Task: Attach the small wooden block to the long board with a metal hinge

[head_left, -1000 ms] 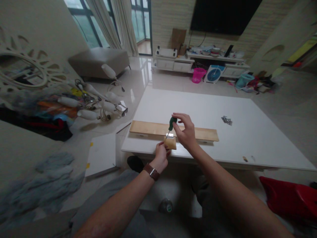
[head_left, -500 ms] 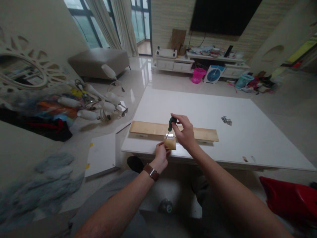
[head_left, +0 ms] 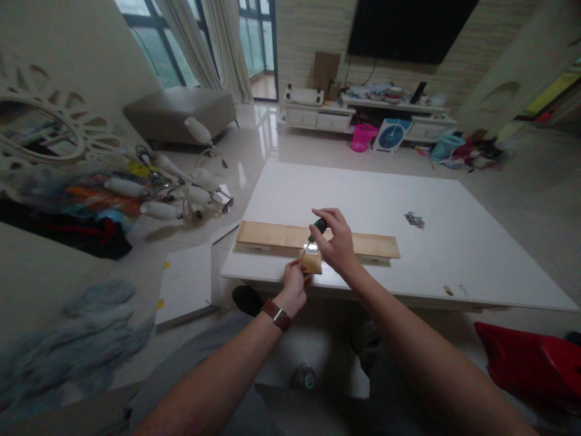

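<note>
My right hand grips a screwdriver by its dark green handle, the shaft slanting down and left. Its tip meets the area of a shiny metal hinge beside a small wooden block. My left hand is closed on the left side of that block, thumb and fingers at its edge. Behind both hands a long wooden board lies across the white tabletop, its middle partly covered by my right hand. Whether a screw sits under the tip is too small to tell.
To the right lies a heap of small metal screws. A little brown piece is near the front edge. White lamp arms and a white panel occupy the floor at left; a red object stands at lower right.
The screwdriver handle has tilted further to the right, and my right hand has turned slightly with it. My left hand and the wooden block stay almost where they were.
</note>
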Available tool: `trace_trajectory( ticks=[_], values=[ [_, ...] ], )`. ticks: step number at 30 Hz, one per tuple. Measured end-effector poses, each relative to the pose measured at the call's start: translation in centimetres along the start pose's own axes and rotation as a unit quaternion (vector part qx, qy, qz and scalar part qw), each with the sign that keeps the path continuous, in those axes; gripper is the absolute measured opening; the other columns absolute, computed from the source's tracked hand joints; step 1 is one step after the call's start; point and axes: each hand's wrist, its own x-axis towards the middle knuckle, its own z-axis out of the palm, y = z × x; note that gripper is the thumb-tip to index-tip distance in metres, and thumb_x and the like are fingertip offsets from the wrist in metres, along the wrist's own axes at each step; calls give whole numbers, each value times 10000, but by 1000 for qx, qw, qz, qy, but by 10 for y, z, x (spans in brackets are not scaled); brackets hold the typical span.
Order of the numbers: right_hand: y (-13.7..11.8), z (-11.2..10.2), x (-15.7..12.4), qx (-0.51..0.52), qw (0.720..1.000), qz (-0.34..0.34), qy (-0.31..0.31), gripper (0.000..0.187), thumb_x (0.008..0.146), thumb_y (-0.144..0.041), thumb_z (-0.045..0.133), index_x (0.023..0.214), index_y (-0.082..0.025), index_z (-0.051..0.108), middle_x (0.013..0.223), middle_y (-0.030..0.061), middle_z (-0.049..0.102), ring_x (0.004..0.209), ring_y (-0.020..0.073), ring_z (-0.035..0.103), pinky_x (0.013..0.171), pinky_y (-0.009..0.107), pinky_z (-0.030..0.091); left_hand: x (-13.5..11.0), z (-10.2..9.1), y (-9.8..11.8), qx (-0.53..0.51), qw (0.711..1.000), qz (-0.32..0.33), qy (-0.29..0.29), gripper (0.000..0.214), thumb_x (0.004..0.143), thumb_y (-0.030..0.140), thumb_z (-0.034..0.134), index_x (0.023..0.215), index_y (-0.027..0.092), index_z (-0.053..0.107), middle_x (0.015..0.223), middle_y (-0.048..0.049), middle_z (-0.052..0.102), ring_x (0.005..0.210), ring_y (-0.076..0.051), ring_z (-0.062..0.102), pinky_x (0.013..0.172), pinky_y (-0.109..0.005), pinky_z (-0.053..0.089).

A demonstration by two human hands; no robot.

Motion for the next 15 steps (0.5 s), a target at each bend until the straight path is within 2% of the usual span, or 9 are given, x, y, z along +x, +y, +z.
trace_trajectory(
  ticks=[4, 9, 15],
  values=[
    [4, 3, -2, -3, 1000, 6, -17, 383, 983, -245, 633, 1360, -298, 668, 1114, 74, 663, 999, 228, 657, 917, 447, 564, 0, 1, 1, 5, 1000, -2, -2, 351, 735, 46, 567, 1055, 183, 612, 914, -49, 688, 737, -142, 622, 648, -269, 421],
    [6, 2, -1, 20, 999, 17, -22, 258, 972, -258, 648, 1223, -273, 709, 1065, 62, 684, 960, 218, 678, 894, 417, 575, 2, -1, -1, 3, 1000, 4, -14, 348, 737, 62, 581, 1062, 181, 617, 928, -52, 693, 743, -141, 623, 645, -263, 413],
    [7, 2, -1, 47, 997, -2, -65, 543, 973, -124, 447, 1462, -323, 575, 1285, 91, 663, 1155, 228, 668, 980, 437, 566, 8, -4, -5, 2, 1000, 8, -11, 370, 697, 82, 606, 1052, 183, 620, 946, -63, 693, 779, -162, 636, 646, -270, 421]
  ],
)
